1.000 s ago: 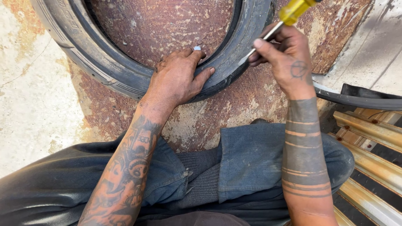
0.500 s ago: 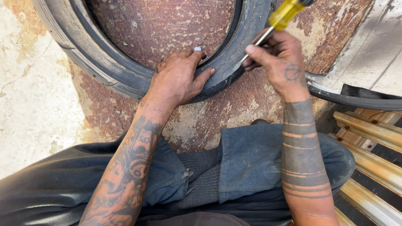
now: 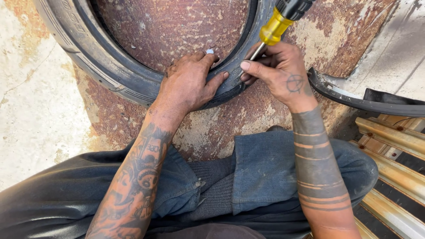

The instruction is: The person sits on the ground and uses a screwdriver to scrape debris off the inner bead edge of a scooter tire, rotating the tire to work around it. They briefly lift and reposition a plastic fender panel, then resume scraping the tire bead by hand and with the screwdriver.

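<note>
Left hand (image 3: 188, 84) spread flat on tyre (image 3: 110, 71); right hand (image 3: 281, 71) just beside, fingers closed around screwdriver (image 3: 276, 26), tip against tyre.

Black tyre (image 3: 110, 71) flat on rusty metal surface (image 3: 230, 119)

A black rubber tyre (image 3: 110, 73) lies flat on a rusty round metal surface (image 3: 177, 26), its near arc curving close to that surface's near edge; its far part runs out of view. The sidewall is dusty and ribbed. A screwdriver (image 3: 276, 26) with a yellow-and-black handle slants down from the upper right, its thin metal shaft meeting the tyre's inner rim.
</note>
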